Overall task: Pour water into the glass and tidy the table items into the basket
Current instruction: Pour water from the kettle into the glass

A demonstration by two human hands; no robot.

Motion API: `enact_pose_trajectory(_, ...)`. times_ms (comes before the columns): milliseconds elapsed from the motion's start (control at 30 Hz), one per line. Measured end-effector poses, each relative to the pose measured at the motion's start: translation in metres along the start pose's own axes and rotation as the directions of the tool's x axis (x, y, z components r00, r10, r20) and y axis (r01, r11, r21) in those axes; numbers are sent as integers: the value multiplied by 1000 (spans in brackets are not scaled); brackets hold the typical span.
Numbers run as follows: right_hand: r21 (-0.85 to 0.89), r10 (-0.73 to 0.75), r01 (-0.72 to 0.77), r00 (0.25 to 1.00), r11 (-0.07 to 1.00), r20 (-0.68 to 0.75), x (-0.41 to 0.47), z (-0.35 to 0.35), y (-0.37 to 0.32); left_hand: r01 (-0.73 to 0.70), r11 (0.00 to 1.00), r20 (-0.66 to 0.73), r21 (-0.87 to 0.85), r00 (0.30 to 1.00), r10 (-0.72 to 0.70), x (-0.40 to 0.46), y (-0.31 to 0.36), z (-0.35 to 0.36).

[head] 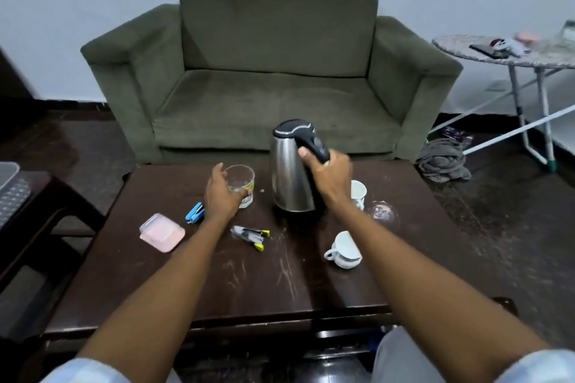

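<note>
**Pour Setup: Kettle Spout Relative to Glass**

The right hand is closed around the black handle of the steel kettle, which stands upright on the table. The left hand is wrapped partly around the near side of the glass, fingers curled, steadying it. The glass stands upright, just to the left of the kettle body and apart from it.

The kettle's long axis is vertical; its handle faces the right hand, so the spout side appears to face away, toward the glass. The pour therefore calls for a lift and a tilt leftward over the glass rim.

No basket is in view. Staplers and cups lie nearer the person than both hands.
</note>
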State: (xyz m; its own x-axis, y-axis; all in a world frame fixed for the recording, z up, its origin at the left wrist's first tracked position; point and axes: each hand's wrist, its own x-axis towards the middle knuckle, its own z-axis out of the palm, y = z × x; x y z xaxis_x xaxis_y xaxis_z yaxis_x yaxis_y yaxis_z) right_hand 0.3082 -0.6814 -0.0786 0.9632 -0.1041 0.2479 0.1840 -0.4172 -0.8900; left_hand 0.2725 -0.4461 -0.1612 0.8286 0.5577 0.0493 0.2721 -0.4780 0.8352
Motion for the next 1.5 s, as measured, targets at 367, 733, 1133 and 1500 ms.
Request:
enact_pose_trajectory(367, -127, -299, 397, 833, 909, 465, 75, -29, -58, 2, 999, 14, -47, 1000, -2, 5, 7, -1)
enact_pose_trajectory(733, -282, -297, 632, 650, 722, 699, 95, 2, -104, -11, 997, 15, -80, 1000, 13, 2, 9, 0)
enact_pose_trajectory(1133, -340, -280, 747, 568, 572, 774, 99, 10, -144, -20, 997, 30, -72, 999, 22, -4, 12, -1)
enact_pose_trajectory(1500, -378, -271, 798, 537, 468, 799, 106, -8, -183, 5, 997, 50, -72, 999, -2, -4, 14, -1)
